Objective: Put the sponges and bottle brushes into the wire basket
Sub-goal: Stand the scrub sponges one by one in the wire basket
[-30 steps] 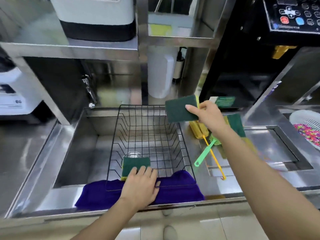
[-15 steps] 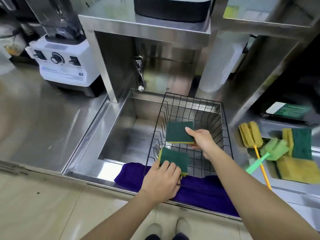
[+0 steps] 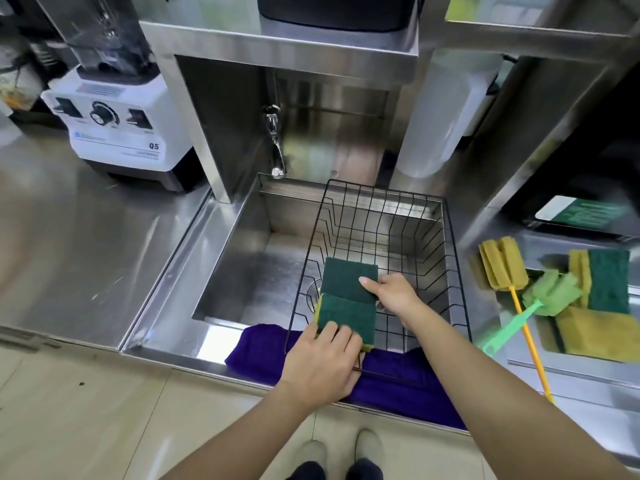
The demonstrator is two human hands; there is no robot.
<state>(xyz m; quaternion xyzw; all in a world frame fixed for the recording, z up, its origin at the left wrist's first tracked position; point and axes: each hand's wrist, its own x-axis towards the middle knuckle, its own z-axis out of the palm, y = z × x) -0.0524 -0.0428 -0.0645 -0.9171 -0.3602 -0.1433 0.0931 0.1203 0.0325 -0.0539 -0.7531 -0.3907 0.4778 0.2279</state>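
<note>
Inside the wire basket [image 3: 388, 216] in the sink, my right hand [image 3: 393, 294] pinches one green sponge [image 3: 348, 278] while my left hand [image 3: 320, 365] presses a second sponge [image 3: 346, 315] at its near edge; two bottle brushes [image 3: 504, 268] and more sponges [image 3: 602, 282] lie on the desk [image 3: 86, 244] at right.

Bench [image 3: 104, 244] and sink [image 3: 242, 258]: brushed steel, glossy. Basket [image 3: 453, 258]: thin black wire. Sponges [image 3: 346, 317]: rough matt green scourer on yellow foam. Cloth [image 3: 408, 379]: soft purple.
</note>
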